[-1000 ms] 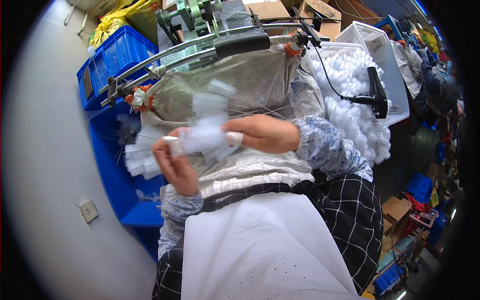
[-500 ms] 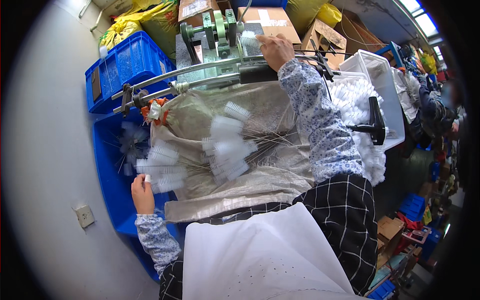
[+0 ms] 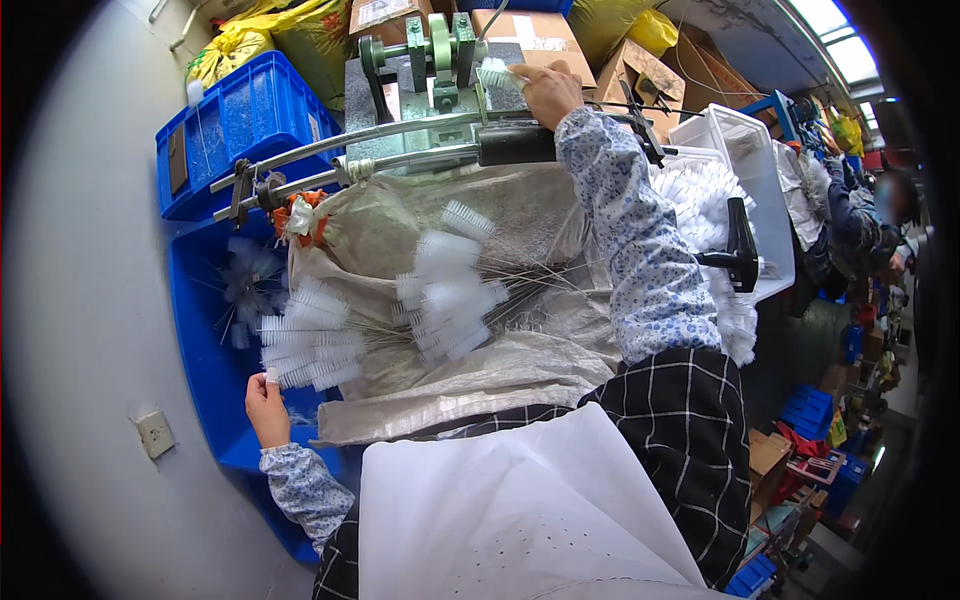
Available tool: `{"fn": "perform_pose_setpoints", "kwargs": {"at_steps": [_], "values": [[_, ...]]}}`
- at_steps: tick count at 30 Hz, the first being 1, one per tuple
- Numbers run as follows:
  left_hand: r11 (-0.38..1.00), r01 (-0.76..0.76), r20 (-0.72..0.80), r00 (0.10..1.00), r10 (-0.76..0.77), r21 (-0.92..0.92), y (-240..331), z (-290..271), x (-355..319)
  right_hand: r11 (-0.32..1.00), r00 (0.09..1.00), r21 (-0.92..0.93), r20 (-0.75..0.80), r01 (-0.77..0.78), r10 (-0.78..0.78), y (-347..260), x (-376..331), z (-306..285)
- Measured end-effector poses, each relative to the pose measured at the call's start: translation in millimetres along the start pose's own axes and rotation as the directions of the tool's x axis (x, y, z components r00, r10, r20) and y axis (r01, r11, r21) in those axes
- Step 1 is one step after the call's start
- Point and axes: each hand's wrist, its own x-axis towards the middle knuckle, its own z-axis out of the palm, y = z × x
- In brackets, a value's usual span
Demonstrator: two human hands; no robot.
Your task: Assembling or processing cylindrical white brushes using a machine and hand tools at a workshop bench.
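Note:
Up at the green metal machine, my right hand has its fingers closed on a small white bristle brush. My left hand is low on the left, at the edge of a fanned bunch of white brushes. Its fingers are curled together, with a white covering on one fingertip; whatever they pinch is too small to make out. A second bunch of white brushes with thin wire stems lies on the beige sacking cloth across my lap.
Two metal rails with a black sleeve cross in front of the machine. A blue bin holding brushes stands at left, below a blue crate. White brushes fill the right side, beside a black handle. Another person is far right.
My left hand has shifted slightly down and left along the brush bunch. My right hand stays at the machine with its brush. The whole view has slid a little left.

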Motion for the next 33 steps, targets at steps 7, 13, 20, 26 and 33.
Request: {"fn": "perform_pose_setpoints", "kwargs": {"at_steps": [7,13,20,26,33], "values": [[0.971,-0.228,-0.205,0.956,0.211,-0.066,53,7,-2,0.994,0.997,-0.072,0.007,0.079,-0.079,11,18,17],[0.877,-0.475,-0.37,0.829,0.421,-0.067,80,-2,15,0.98,0.995,-0.198,-0.1,-0.001,-0.02,11,2,5],[0.888,-0.461,-0.372,0.824,0.427,-0.002,64,-16,51,0.987,0.983,0.017,-0.091,-0.161,0.162,29,-8,10],[0.851,-0.448,-0.666,0.727,0.169,-0.274,14,-73,55,0.986,0.985,0.135,-0.132,-0.095,0.113,-1,-3,23],[0.716,-0.643,-0.834,0.528,0.158,-0.272,30,-159,9,0.994,0.976,0.08,-0.2,-0.072,0.087,-38,-1,29]]}}
